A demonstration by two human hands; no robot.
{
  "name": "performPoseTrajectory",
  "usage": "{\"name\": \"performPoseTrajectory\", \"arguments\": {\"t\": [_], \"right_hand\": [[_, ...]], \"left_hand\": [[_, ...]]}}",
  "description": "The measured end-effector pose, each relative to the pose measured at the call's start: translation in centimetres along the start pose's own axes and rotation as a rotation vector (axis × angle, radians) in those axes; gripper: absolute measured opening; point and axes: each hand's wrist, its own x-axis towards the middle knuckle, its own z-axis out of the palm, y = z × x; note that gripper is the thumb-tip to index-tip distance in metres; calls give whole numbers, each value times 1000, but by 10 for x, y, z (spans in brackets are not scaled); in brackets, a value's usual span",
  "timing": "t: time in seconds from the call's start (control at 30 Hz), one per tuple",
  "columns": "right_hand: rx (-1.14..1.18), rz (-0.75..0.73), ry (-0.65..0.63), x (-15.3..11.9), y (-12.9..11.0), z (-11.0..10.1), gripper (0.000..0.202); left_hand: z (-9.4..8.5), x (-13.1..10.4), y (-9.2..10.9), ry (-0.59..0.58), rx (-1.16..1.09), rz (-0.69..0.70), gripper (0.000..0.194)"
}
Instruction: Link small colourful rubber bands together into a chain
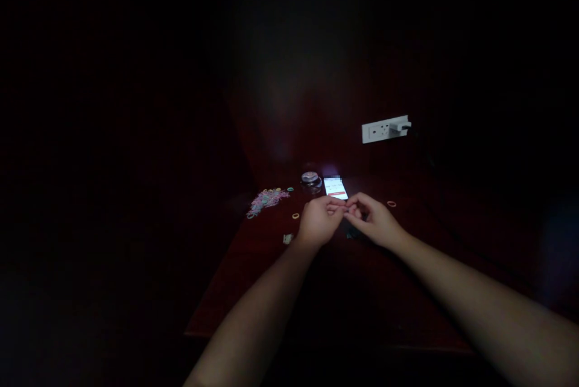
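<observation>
My left hand (pixel 320 219) and my right hand (pixel 373 218) meet over the dark red table, just in front of a lit phone (pixel 335 188). The fingertips of both are pinched together and nearly touching. Whatever lies between them is too small and dim to name. A heap of small coloured elastic bands (pixel 268 200) lies to the left of my left hand. One yellow band (pixel 295 216) rests close beside that hand, and an orange band (pixel 391 204) lies past my right hand. A pale little bundle (pixel 287 239) sits near my left wrist.
Behind my hands stands a small clear jar (pixel 310 182) with a lid, left of the phone. A white wall socket (pixel 384 129) with a plug in it is on the back panel. The table's (pixel 244 278) left edge shows; the surroundings are very dark.
</observation>
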Motion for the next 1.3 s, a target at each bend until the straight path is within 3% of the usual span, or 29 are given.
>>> {"name": "performPoseTrajectory", "arguments": {"t": [0.1,0.27,0.7,1.3], "right_hand": [[-36,0,-5,0,0,-1,17],[-108,-50,-20,1,-1,-2,15],[-77,1,-30,1,1,-4,13],[-1,35,-45,0,4,-1,13]], "left_hand": [[5,-3,-5,88,-148,-63,12],[0,-11,-19,40,-209,-68,13],[-10,-10,-25,71,146,201,12],[-13,-10,-26,44,177,229,13]]}}
